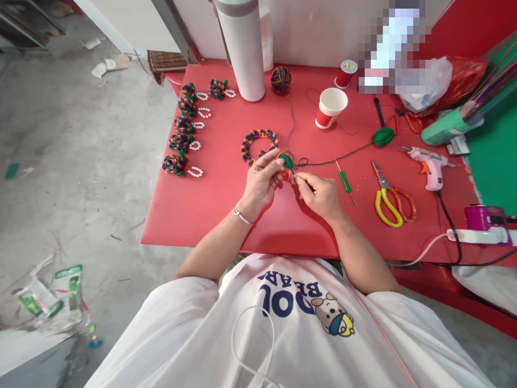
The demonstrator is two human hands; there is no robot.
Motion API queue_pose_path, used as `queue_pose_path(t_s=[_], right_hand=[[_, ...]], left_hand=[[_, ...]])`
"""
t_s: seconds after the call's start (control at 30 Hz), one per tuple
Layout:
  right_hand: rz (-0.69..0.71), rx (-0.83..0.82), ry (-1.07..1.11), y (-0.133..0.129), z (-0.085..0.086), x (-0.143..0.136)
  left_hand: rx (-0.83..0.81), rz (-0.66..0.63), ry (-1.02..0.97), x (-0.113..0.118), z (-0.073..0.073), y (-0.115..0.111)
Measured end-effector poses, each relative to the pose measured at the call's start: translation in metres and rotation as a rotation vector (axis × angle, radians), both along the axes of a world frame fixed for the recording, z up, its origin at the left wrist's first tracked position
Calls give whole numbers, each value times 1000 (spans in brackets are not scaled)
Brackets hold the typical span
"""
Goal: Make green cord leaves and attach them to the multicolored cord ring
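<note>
Between the thumb and fingers of my left hand (262, 182) is a small green crocheted piece (287, 160), with orange strands by it. Just to its right, my right hand (320, 195) is closed in a pinch on a thin strand of yarn (293, 172) coming off the piece; its exact colour is hard to make out. A green yarn line runs from the piece to a green yarn ball (383, 137). Behind my left fingers lies a multicoloured crocheted ring (245, 152), partly hidden. A green-handled crochet hook (345, 182) rests right of my right hand.
Several crocheted flowers with white bead loops (174, 164) line the table's left side. Toward the back stand a white bottle (244, 54), a multicoloured yarn ball (281, 80), a paper cup (330, 110) and a thread spool (346, 73). Scissors (388, 199) and a pink glue gun (433, 170) lie right.
</note>
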State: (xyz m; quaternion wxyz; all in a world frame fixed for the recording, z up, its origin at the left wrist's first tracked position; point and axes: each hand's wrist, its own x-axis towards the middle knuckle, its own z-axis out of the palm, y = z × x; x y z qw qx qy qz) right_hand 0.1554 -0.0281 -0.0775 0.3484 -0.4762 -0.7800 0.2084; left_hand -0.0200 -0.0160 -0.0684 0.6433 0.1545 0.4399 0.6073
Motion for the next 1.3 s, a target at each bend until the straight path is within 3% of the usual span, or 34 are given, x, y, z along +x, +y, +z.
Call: queue_pose_path(t_s=[0.63,1.3], right_hand=[[26,-42,31,0,3,1],[13,-35,13,0,2,1]], left_hand=[[140,30,126,2,-2,-1],[68,25,86,2,-2,-1]])
